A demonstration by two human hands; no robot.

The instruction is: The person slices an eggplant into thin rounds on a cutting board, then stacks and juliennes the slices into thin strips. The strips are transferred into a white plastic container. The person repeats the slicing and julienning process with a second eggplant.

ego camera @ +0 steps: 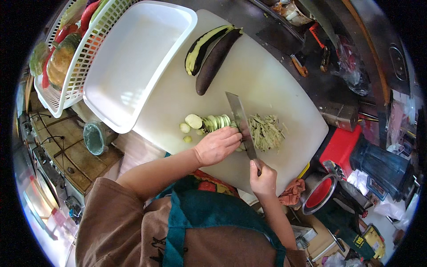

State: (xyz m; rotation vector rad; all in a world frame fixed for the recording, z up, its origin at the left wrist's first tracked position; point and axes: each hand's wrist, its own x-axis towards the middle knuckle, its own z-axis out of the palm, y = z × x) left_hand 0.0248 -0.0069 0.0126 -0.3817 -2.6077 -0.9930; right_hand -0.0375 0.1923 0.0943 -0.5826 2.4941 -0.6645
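Note:
My right hand (263, 178) grips the handle of a kitchen cleaver (245, 126), its blade upright on a white cutting board (290, 96). My left hand (220, 145) presses on eggplant slices beside the blade, fingertips close to its flat side. Overlapping round slices (217, 122) run leftwards from under those fingers, with small end pieces near them. To the right of the blade lies a pile of thin eggplant strips (267, 132). Farther up the board rest a whole dark eggplant (217, 63) and a partly peeled one (200, 50), side by side. What the left fingertips touch is partly hidden.
An empty white plastic tub (133, 56) overlaps the board's left edge. Beside it stands a white slotted basket (85, 53) of vegetables, including a squash (65, 60). A red-based blender (340, 150), a metal tin (340, 115) and an orange cloth (293, 192) are to the right.

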